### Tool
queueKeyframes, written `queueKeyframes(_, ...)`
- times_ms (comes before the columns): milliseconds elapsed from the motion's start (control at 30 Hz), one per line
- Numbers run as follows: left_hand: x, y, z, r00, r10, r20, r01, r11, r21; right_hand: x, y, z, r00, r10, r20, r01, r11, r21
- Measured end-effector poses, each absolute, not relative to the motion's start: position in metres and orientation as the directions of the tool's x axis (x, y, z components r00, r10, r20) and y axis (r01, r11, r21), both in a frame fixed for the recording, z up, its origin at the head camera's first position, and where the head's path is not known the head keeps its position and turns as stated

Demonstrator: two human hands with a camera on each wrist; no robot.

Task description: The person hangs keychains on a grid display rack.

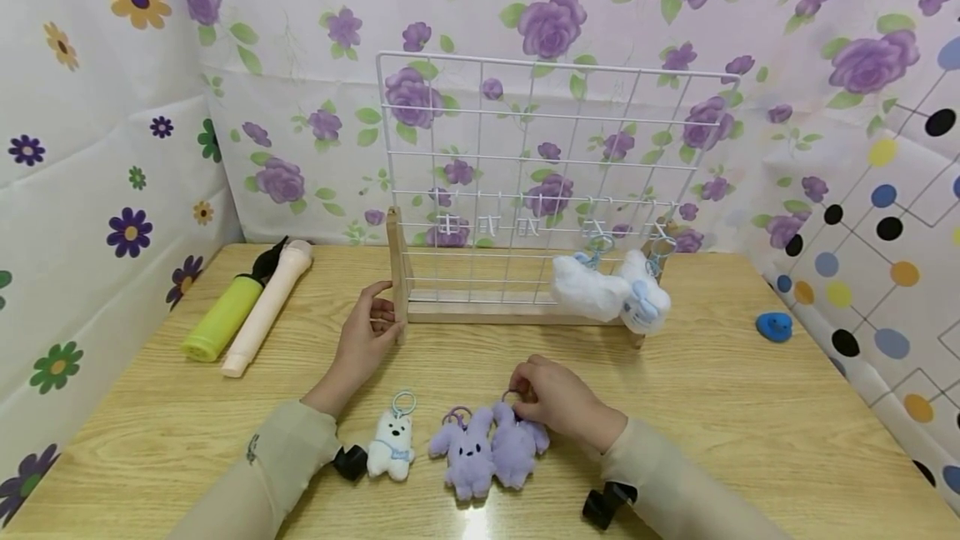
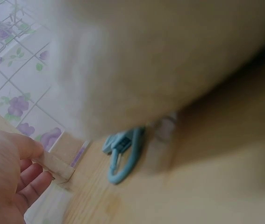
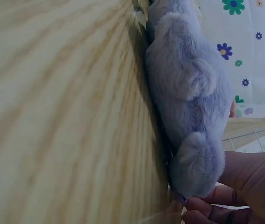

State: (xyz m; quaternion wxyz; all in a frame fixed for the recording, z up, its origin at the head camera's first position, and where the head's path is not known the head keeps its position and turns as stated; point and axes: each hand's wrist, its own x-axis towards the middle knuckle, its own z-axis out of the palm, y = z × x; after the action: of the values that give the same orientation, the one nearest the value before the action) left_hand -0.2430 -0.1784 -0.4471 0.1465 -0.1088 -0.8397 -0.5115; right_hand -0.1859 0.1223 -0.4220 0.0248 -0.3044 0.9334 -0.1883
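A white wire grid rack stands in a wooden base [image 1: 480,312]. My left hand [image 1: 365,348] grips the rack's left wooden post [image 1: 397,269] near its foot, thumb and fingers on either side. With my right hand [image 1: 561,402] I pinch the ring of a purple plush keychain [image 1: 514,450], which lies on the table. Against it lies a second purple plush keychain [image 1: 470,461] with long ears, face up. A white bear keychain [image 1: 391,444] with a blue bow lies further left; its blue clasp [image 2: 125,156] shows in the left wrist view.
Two white plush keychains, one turned sideways [image 1: 588,286] and one with a blue bow [image 1: 643,298], hang from hooks at the grid's right. A yellow-green pump bottle [image 1: 222,319] and a pale pink microphone [image 1: 268,311] lie at left. A small blue toy [image 1: 774,327] sits at right.
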Motion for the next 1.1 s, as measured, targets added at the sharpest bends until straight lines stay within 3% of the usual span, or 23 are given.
queueKeyframes(1100,-0.243,-0.178,-0.447,-0.941,0.021,0.337,0.311,0.438,0.844,-0.178,0.133,-0.411,-0.813,-0.576,0.087,-0.489,0.593,-0.64)
